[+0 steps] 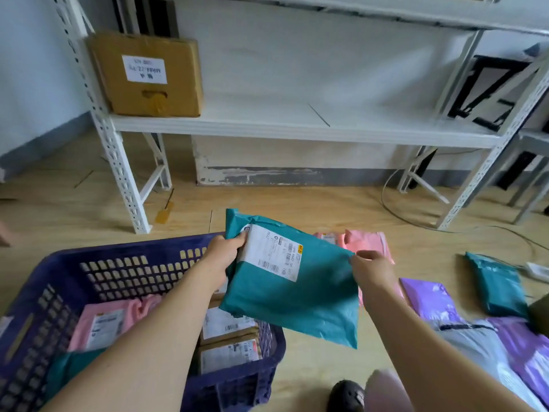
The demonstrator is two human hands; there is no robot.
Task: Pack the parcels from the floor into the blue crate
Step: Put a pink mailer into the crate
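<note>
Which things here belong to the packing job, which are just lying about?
Job: teal parcel held by left hand and right hand; blue crate; pink parcel, purple parcel, second teal parcel on the floor.
Lying about: cardboard box on white shelving; cable.

The wooden floor [312, 200] carries a blue crate [59, 272] at the left. To its right lie a pink parcel [371, 242], a teal parcel [496, 286], purple parcels [430, 297] and a grey parcel [475, 346]. Behind stands a white rack [118, 162], with a cardboard box [145, 75] on its lower shelf [267, 121]. A cable [395, 211] loops near its right legs.
</note>
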